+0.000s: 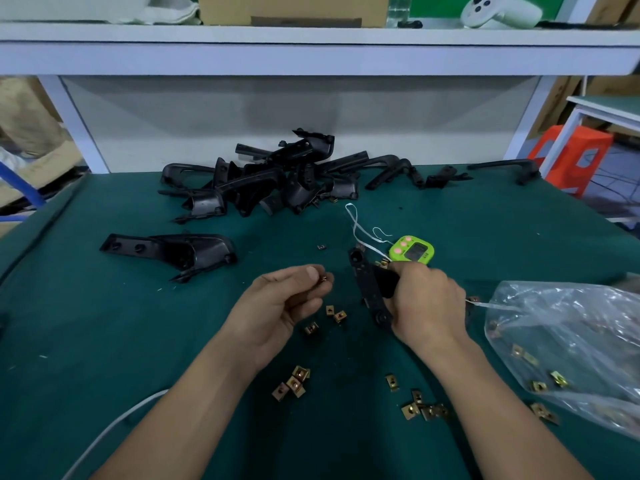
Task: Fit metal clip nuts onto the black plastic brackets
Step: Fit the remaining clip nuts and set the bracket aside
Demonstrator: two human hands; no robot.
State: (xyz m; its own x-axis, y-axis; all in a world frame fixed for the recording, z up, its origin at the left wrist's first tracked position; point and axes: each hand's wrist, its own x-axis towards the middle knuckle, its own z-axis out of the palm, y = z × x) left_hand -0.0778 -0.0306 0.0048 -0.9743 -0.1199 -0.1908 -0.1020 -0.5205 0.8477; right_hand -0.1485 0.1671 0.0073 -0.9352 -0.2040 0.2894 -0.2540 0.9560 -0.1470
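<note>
Surface [104,306]: green mat, beneath both hands.
Bracket pile [270,178]: black plastic, heaped well beyond the hands; one loose bracket [173,252] lies ahead of the left hand.
Bag [571,348]: clear plastic, just right of the right hand, a few nuts inside.
Right hand [424,299]: clamped around a held bracket [369,289], which stands off the surface. Judged stiff and light; best gripped at the thick body, leaving the flat holed tab free.
Left hand [287,303]: fingertips pinched on one clip nut [322,279], just left of the held bracket.
Timer [412,252]: green, just beyond the right hand.
Loose nuts [294,381]: brass-coloured, scattered below and between the hands. Judged small, springy, sharp-edged; take by the flat sides.
</note>
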